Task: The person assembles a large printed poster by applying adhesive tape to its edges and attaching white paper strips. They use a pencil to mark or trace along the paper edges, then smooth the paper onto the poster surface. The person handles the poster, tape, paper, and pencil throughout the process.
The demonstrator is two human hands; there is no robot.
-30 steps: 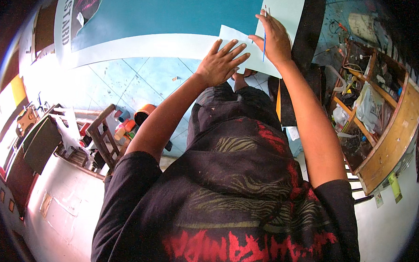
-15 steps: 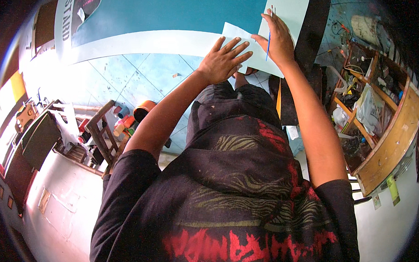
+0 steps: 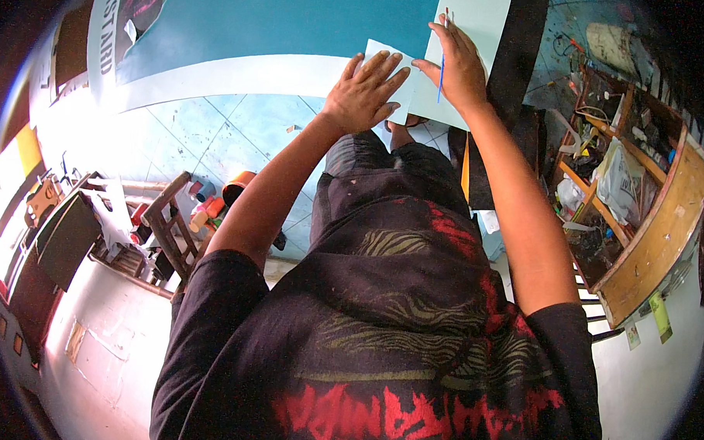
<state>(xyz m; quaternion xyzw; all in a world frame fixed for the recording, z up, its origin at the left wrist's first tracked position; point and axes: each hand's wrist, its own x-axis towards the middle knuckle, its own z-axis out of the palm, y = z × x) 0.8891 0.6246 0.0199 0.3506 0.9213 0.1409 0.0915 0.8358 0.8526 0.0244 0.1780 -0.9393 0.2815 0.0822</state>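
Observation:
My left hand (image 3: 362, 95) lies with fingers spread over a small white sheet of paper (image 3: 398, 73), pressing it near the board's front edge. That sheet overlaps the board's white border (image 3: 241, 75) and a pale sheet (image 3: 483, 31) to the right. In my right hand (image 3: 460, 67) is a slim blue paintbrush (image 3: 441, 77), tucked upright along the fingers with its bristle end pointing away. The right hand rests over the pale sheet, its thumb close to the small paper. A teal painted area (image 3: 297, 20) fills the board beyond both hands.
At the right stands a wooden shelf unit (image 3: 654, 230) cluttered with bags and tools. A wooden chair frame (image 3: 170, 221) and an orange container (image 3: 235, 186) are at the left. Blue floor tiles (image 3: 223, 134) show below the board. A dark strip (image 3: 520, 63) borders the pale sheet.
Both hands have shifted a little to the left. The small white paper has moved left under my left hand, and the paintbrush has travelled with my right hand.

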